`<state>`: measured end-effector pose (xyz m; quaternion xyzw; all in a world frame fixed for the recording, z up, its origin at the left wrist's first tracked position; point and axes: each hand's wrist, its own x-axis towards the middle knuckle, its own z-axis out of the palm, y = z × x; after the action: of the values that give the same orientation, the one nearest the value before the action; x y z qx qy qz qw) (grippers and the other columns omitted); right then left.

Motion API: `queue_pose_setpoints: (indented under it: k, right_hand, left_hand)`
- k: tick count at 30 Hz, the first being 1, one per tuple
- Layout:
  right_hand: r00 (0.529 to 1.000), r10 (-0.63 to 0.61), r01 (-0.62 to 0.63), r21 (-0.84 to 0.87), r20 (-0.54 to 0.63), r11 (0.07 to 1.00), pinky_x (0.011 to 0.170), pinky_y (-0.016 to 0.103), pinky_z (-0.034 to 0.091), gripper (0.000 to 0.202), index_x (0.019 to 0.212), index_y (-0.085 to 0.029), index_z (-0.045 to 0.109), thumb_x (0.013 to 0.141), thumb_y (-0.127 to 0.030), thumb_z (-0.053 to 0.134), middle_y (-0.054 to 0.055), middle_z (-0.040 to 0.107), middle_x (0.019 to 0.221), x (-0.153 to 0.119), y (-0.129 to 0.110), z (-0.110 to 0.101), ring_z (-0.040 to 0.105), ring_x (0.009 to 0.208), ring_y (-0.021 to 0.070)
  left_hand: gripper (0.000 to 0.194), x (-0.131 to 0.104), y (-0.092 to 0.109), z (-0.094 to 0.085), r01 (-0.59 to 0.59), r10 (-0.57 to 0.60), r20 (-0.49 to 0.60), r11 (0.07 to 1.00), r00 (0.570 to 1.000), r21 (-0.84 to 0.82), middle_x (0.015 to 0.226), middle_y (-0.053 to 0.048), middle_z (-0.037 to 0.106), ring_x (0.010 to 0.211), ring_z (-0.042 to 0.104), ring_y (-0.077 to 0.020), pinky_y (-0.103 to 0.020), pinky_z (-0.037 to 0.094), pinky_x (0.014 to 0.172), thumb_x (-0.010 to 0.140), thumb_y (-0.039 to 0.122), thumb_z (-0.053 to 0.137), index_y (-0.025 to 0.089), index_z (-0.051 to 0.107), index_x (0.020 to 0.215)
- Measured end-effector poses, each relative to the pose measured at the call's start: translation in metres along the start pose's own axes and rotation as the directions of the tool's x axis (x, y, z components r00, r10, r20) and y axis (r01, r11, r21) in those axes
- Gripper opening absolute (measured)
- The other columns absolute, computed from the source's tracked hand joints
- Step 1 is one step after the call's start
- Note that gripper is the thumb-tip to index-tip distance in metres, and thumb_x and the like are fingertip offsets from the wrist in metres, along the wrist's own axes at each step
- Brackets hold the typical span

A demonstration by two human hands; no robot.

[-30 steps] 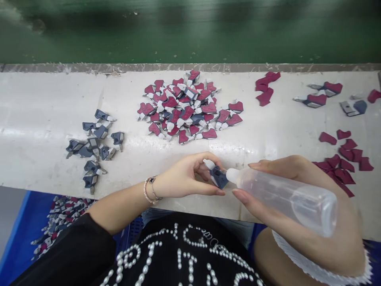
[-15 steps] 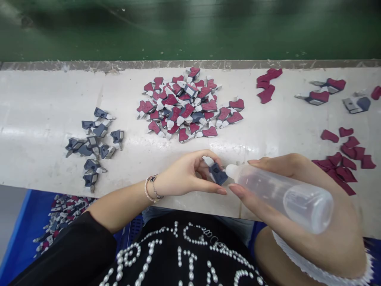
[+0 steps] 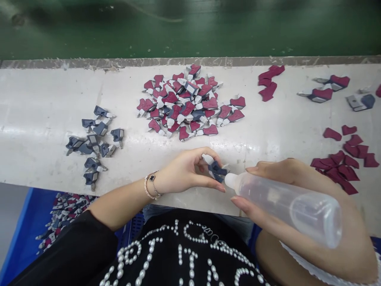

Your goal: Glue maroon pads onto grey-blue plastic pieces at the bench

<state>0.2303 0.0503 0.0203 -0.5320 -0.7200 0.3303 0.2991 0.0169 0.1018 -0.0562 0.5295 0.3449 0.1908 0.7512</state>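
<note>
My left hand is closed on a small navy and white plastic part, held just above the table near its front edge. In my right hand is a translucent squeeze bottle, tilted so its white nozzle points left at the part. The nozzle tip is at or very near the part's lower right side; whether they touch I cannot tell. Some of my left fingers are hidden behind the part. Beyond my hands lies a heap of maroon, navy and white parts.
Several navy and grey parts lie on the white table at left. Loose maroon pieces are at right, more near the back. A blue bin of parts stands below the left edge. A green surface runs behind.
The bottle and my right hand have shifted slightly right and down, so the nozzle sits lower against the part. My left hand still holds the part, which has turned slightly.
</note>
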Motion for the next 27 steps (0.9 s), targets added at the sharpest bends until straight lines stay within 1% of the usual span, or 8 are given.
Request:
queue_pose_setpoints:
  k: [3, 8, 11, 15, 19, 21, 24, 27]
  right_hand:
    - [1.0, -0.008, 0.008, -0.006, 0.005, 1.0, 0.049, 0.025, 0.053, 0.023, 0.096, -0.032, 0.054, 0.088, -0.043, 0.072, -0.006, 0.065, 0.073, -0.0019, 0.0004, -0.0014, 0.065, 0.057, 0.0139]
    - [1.0, -0.022, 0.022, -0.079, -0.008, 0.997, 0.056, 0.031, 0.056, 0.025, 0.095, -0.031, 0.056, 0.09, -0.052, 0.068, -0.003, 0.067, 0.078, -0.008, 0.0, -0.0027, 0.067, 0.062, 0.0184]
    - [1.0, -0.013, 0.012, -0.07, -0.011, 0.997, 0.057, 0.031, 0.057, 0.028, 0.095, -0.031, 0.057, 0.089, -0.056, 0.067, -0.003, 0.069, 0.08, -0.0088, -0.0005, -0.0024, 0.067, 0.063, 0.0191]
    - [1.0, 0.014, -0.015, -0.07, -0.019, 0.997, 0.055, 0.027, 0.055, 0.024, 0.093, -0.031, 0.059, 0.085, -0.047, 0.075, -0.005, 0.069, 0.079, -0.0072, -0.0012, -0.0057, 0.066, 0.06, 0.0165]
    - [0.994, 0.095, -0.099, -0.086, -0.051, 0.991, 0.049, 0.022, 0.05, 0.019, 0.088, -0.029, 0.059, 0.086, -0.038, 0.076, -0.005, 0.068, 0.077, -0.0076, -0.003, -0.0101, 0.064, 0.058, 0.013]
    - [0.992, 0.11, -0.115, -0.087, -0.056, 0.99, 0.05, 0.022, 0.05, 0.02, 0.088, -0.029, 0.059, 0.086, -0.04, 0.076, -0.005, 0.068, 0.078, -0.0075, -0.0037, -0.0103, 0.065, 0.06, 0.0126]
    - [0.992, 0.105, -0.111, -0.095, -0.065, 0.989, 0.05, 0.023, 0.05, 0.024, 0.088, -0.029, 0.059, 0.084, -0.045, 0.077, -0.005, 0.069, 0.077, -0.0063, -0.0038, -0.0088, 0.066, 0.06, 0.0135]
    - [0.992, 0.091, -0.099, -0.097, -0.083, 0.99, 0.05, 0.023, 0.05, 0.025, 0.087, -0.029, 0.058, 0.084, -0.046, 0.076, -0.006, 0.067, 0.075, -0.0049, -0.0039, -0.0078, 0.065, 0.059, 0.0131]
  left_hand:
    - [0.043, 0.0006, -0.0001, -0.0019, -0.019, 0.018, 0.013, 0.999, 1.0, 0.042, 0.094, -0.005, 0.072, 0.084, 0.071, -0.0176, -0.027, 0.057, 0.071, 0.071, 0.035, 0.089, 0.018, 0.061, 0.1]
    - [0.049, 0.0, 0.0019, -0.006, -0.029, 0.028, 0.009, 0.998, 1.0, 0.063, 0.093, -0.006, 0.072, 0.085, 0.072, -0.0187, -0.029, 0.058, 0.074, 0.07, 0.039, 0.09, 0.018, 0.06, 0.103]
    - [0.049, -0.0007, 0.0025, -0.0071, -0.032, 0.033, -0.002, 0.995, 0.999, 0.094, 0.092, -0.005, 0.072, 0.084, 0.072, -0.0183, -0.028, 0.059, 0.075, 0.069, 0.039, 0.09, 0.018, 0.06, 0.102]
    - [0.047, -0.001, 0.0029, -0.0059, -0.05, 0.051, -0.002, 0.993, 0.999, 0.103, 0.092, -0.004, 0.072, 0.086, 0.071, -0.0185, -0.028, 0.059, 0.077, 0.069, 0.035, 0.091, 0.018, 0.061, 0.101]
    - [0.044, -0.0013, 0.0029, -0.0049, -0.059, 0.059, 0.005, 0.994, 0.998, 0.096, 0.092, -0.004, 0.071, 0.09, 0.071, -0.0192, -0.028, 0.059, 0.078, 0.069, 0.031, 0.09, 0.018, 0.062, 0.1]
    - [0.044, -0.0015, 0.0027, -0.0049, -0.053, 0.053, 0.008, 0.994, 0.999, 0.094, 0.093, -0.004, 0.071, 0.089, 0.071, -0.0192, -0.028, 0.059, 0.077, 0.069, 0.031, 0.09, 0.018, 0.062, 0.1]
    - [0.045, -0.0021, 0.0027, -0.0051, -0.045, 0.043, 0.026, 0.995, 0.999, 0.087, 0.093, -0.004, 0.071, 0.086, 0.07, -0.0184, -0.028, 0.059, 0.076, 0.069, 0.032, 0.09, 0.018, 0.061, 0.1]
    - [0.043, -0.0024, 0.004, -0.0051, -0.048, 0.044, 0.034, 0.994, 0.998, 0.1, 0.093, -0.004, 0.07, 0.085, 0.069, -0.0174, -0.028, 0.058, 0.075, 0.07, 0.032, 0.09, 0.018, 0.062, 0.099]
